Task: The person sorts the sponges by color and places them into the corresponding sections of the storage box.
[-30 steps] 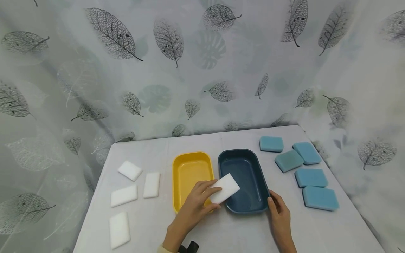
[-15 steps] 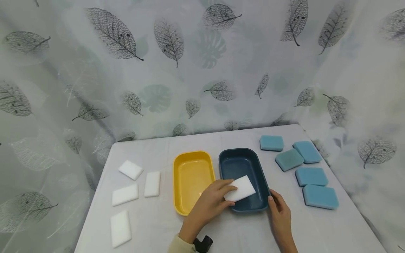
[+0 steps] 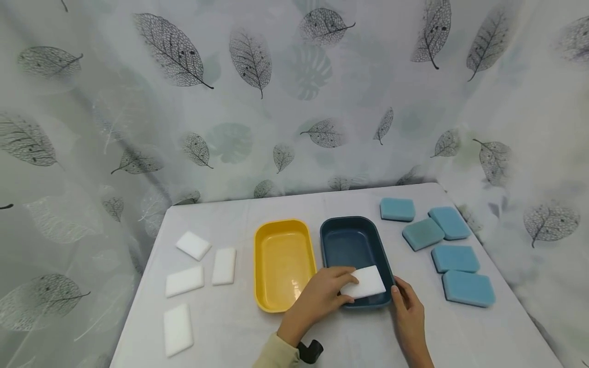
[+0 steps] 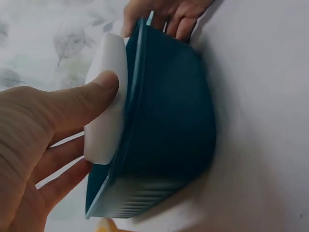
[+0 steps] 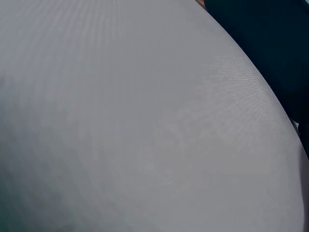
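My left hand (image 3: pixel 319 296) pinches a white sponge (image 3: pixel 368 282) above the near end of the dark blue tray (image 3: pixel 349 245). In the left wrist view the thumb lies on one face of that sponge (image 4: pixel 108 130), with the fingers behind it, close to the rim of the tray (image 4: pixel 169 106). My right hand (image 3: pixel 409 309) grips the tray's near right side, its thumb toward the near corner. Part of the right hand (image 4: pixel 171 12) also shows beyond the tray in the left wrist view. The right wrist view shows mostly white cloth, and no working fingers are clear there.
A yellow tray (image 3: pixel 282 250) stands just left of the dark blue one. Several white sponges (image 3: pixel 185 281) lie along the table's left side. Several blue sponges (image 3: pixel 468 287) lie on the right, some touching. A leaf-patterned curtain (image 3: pixel 257 122) hangs behind the table.
My left hand has carried the white sponge rightward, from between the two trays to over the near part of the dark blue tray. The right hand stays at the tray's side.
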### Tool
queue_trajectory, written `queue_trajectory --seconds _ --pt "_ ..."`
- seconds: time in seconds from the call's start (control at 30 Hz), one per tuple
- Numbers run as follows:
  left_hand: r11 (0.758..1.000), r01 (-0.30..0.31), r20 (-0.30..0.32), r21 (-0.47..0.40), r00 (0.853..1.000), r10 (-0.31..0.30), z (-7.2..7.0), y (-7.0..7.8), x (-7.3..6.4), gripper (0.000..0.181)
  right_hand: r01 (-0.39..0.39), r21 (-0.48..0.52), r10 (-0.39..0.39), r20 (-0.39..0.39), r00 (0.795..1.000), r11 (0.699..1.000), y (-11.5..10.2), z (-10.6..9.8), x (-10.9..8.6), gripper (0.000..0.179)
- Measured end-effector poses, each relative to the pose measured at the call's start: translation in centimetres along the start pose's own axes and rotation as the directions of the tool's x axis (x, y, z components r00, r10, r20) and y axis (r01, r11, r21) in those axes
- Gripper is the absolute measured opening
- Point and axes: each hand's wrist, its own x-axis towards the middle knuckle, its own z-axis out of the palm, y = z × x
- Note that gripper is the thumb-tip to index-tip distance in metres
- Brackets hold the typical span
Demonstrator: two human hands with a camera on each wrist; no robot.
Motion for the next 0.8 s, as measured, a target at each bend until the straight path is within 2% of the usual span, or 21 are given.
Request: queue_trajectory --seconds 0.17,0.37,0.7,0.8 --pt "0.999 0.027 0.063 0.034 0.998 -0.030 1.2 0.0 0.3 0.036 0.004 0.010 -0.004 0.000 1.000 1.000 -0.2 0.0 -0.1 0.051" --pt "0.997 0.050 0.106 0.054 0.993 -0.055 1.8 -0.1 0.6 0.032 -0.003 0.016 0.003 0.008 1.000 1.000 -0.3 0.0 -0.1 0.052" --pt "0.996 0.004 0.181 0.091 0.983 -0.020 2.4 -0.4 1.4 0.029 -0.036 0.059 0.035 0.016 0.999 0.998 -0.4 0.0 -0.3 0.051" --pt "0.995 -0.003 0.207 0.101 0.978 -0.018 2.6 -0.4 1.6 0.022 -0.029 0.057 0.029 0.010 1.000 0.998 -0.3 -0.1 -0.2 0.049"
